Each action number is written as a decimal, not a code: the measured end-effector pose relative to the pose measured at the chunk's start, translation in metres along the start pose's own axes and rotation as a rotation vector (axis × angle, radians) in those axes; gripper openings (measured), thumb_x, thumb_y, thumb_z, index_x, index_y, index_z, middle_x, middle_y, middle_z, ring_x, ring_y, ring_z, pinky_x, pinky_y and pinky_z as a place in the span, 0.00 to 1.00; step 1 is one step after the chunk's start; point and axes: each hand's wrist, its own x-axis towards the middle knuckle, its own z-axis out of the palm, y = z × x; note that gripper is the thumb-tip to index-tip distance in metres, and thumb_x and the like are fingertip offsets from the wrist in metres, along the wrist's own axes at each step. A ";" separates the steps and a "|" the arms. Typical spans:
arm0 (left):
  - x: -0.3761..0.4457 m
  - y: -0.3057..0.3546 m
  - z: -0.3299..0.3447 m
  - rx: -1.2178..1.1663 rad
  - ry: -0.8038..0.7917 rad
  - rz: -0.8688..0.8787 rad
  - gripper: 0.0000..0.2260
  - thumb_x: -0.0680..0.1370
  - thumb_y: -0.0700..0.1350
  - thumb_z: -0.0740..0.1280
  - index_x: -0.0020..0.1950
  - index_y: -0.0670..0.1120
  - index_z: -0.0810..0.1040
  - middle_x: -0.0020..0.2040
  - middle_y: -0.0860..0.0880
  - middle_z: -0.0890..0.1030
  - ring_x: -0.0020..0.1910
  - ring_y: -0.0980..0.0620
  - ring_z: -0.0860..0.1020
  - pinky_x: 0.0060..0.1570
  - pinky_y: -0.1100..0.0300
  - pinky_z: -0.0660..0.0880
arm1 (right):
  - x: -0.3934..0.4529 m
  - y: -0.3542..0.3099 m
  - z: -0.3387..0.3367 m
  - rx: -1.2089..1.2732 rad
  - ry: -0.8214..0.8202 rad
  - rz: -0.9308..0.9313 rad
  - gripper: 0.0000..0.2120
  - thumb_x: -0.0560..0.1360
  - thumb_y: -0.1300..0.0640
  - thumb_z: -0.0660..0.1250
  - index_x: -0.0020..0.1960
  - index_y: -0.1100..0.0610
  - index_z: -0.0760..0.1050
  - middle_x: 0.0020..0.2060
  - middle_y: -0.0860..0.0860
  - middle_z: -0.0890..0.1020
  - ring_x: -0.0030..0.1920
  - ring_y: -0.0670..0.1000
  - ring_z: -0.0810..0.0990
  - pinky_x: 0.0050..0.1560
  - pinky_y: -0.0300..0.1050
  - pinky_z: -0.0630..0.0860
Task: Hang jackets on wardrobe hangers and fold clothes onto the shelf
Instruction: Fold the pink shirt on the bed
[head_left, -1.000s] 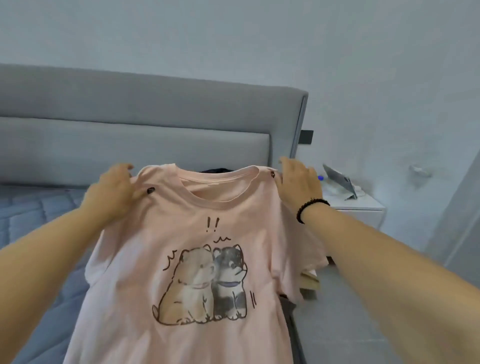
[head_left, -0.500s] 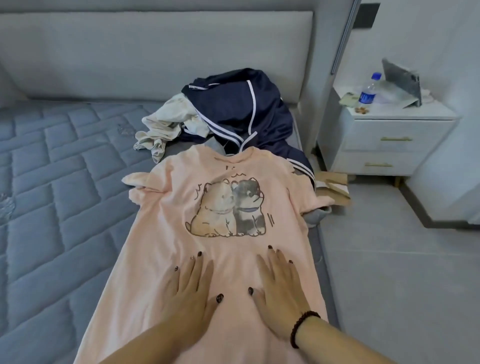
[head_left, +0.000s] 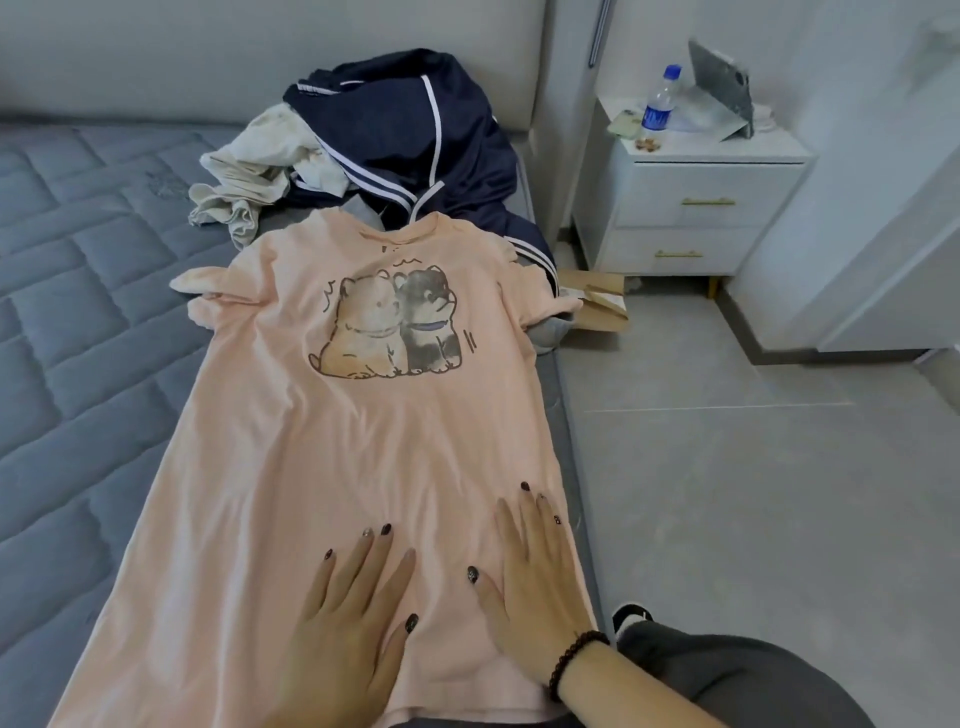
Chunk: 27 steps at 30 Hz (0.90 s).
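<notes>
The pink shirt (head_left: 332, 441) lay flat on the bed (head_left: 78, 338); the left hand (head_left: 348, 623) and right hand (head_left: 535, 582) pressed on its hem, fingers straight.

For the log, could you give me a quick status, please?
Both hands, left and right, flat on pink T-shirt. Shirt spread on bed, unfolded. Navy jacket beyond collar.

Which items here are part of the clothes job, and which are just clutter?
Job:
pink T-shirt, flat under both hands: left hand, right hand
navy jacket
cream garment

Lying about:
water bottle
tablet
white nightstand
cardboard on floor
</notes>
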 end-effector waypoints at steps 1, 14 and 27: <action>-0.002 0.004 0.001 -0.006 0.003 -0.009 0.24 0.82 0.55 0.48 0.73 0.47 0.69 0.75 0.45 0.66 0.75 0.45 0.62 0.72 0.46 0.57 | -0.002 0.001 -0.004 0.025 0.051 0.051 0.33 0.79 0.42 0.52 0.77 0.57 0.50 0.77 0.58 0.49 0.76 0.57 0.45 0.74 0.45 0.42; -0.055 -0.005 -0.022 -0.009 -0.041 0.211 0.39 0.69 0.69 0.64 0.76 0.51 0.65 0.76 0.50 0.64 0.76 0.51 0.61 0.71 0.48 0.56 | -0.068 0.012 -0.020 0.262 0.064 0.341 0.27 0.77 0.44 0.60 0.71 0.50 0.56 0.67 0.51 0.60 0.67 0.51 0.62 0.65 0.41 0.65; -0.089 -0.026 -0.054 0.372 -0.073 0.079 0.29 0.64 0.35 0.67 0.65 0.44 0.69 0.54 0.39 0.83 0.47 0.37 0.83 0.30 0.45 0.80 | -0.105 0.038 -0.052 0.462 0.005 0.595 0.07 0.77 0.56 0.63 0.50 0.58 0.76 0.44 0.53 0.80 0.43 0.53 0.78 0.40 0.41 0.73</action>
